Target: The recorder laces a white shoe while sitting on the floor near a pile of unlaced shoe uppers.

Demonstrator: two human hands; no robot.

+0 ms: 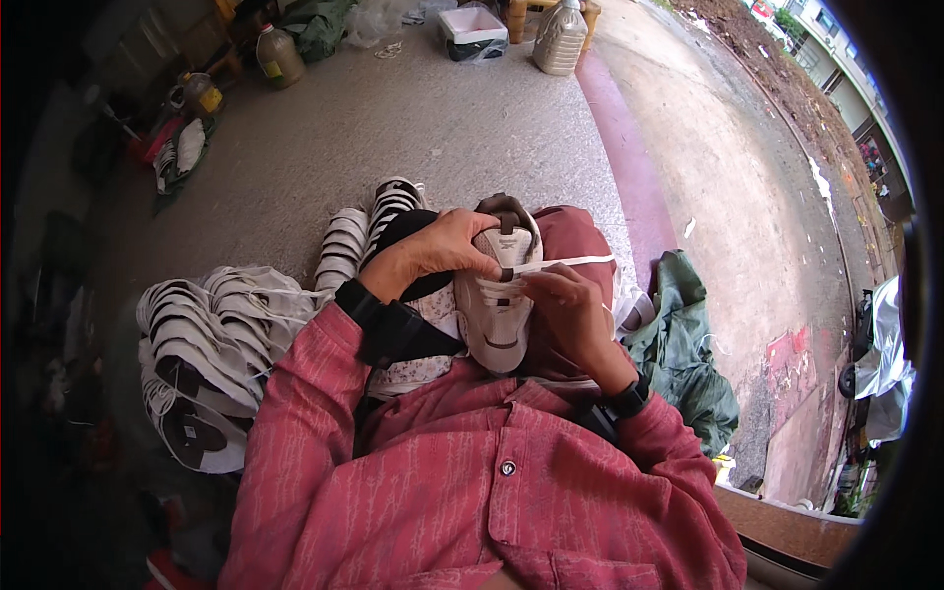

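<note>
2 hands are busy on 1 white shoe (497,320): it is gripped by the left hand (442,251), while its lace (570,263) is pinched by the right hand (560,300).

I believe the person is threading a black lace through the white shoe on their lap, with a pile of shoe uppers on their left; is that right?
Not quite: the lace is white, not black, as the head view shows. The right hand pulls it from the white shoe, which the left hand steadies on the lap, and the pile of shoe uppers does lie on their left.
</note>
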